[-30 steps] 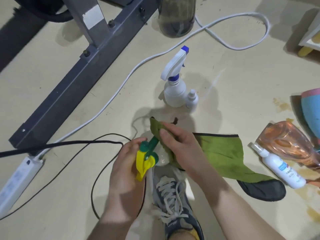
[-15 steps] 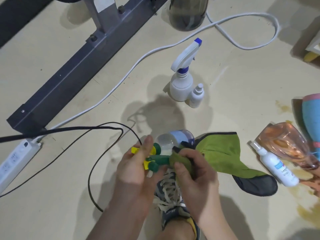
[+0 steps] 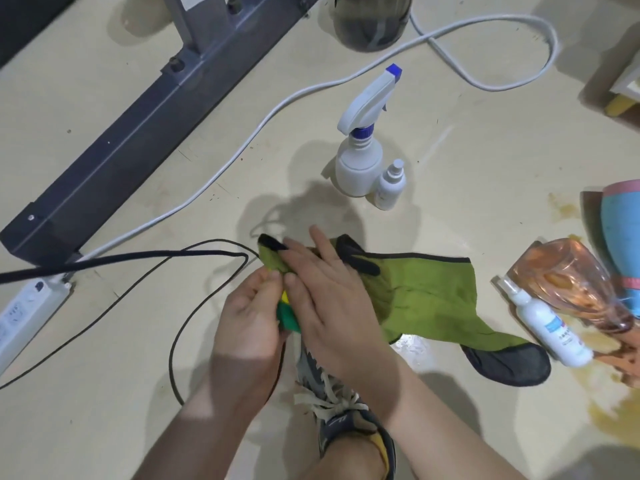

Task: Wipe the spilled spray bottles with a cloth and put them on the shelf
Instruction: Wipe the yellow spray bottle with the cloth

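Note:
My left hand [image 3: 247,318] grips a spray bottle by its green and yellow head [image 3: 286,315]; the bottle's body is hidden under the cloth. My right hand [image 3: 322,289] lies with fingers mostly straight on the green cloth with black trim [image 3: 426,296], pressing it over the bottle. A white trigger sprayer with a blue nozzle [image 3: 362,147] stands upright further away, with a small white spray bottle [image 3: 389,187] beside it. Another white spray bottle [image 3: 545,325] lies on its side at the right, next to a fallen clear orange bottle [image 3: 568,282].
A dark metal frame leg [image 3: 138,133] runs across the upper left. A white cable [image 3: 277,98], black cables [image 3: 138,268] and a power strip [image 3: 24,313] lie on the floor at left. Orange spill stains [image 3: 609,410] mark the floor at right. My shoe [image 3: 343,410] is below my hands.
My right hand has spread the cloth over the bottle, which now hides its clear body; only the green and yellow head shows. Both hands moved slightly away from me.

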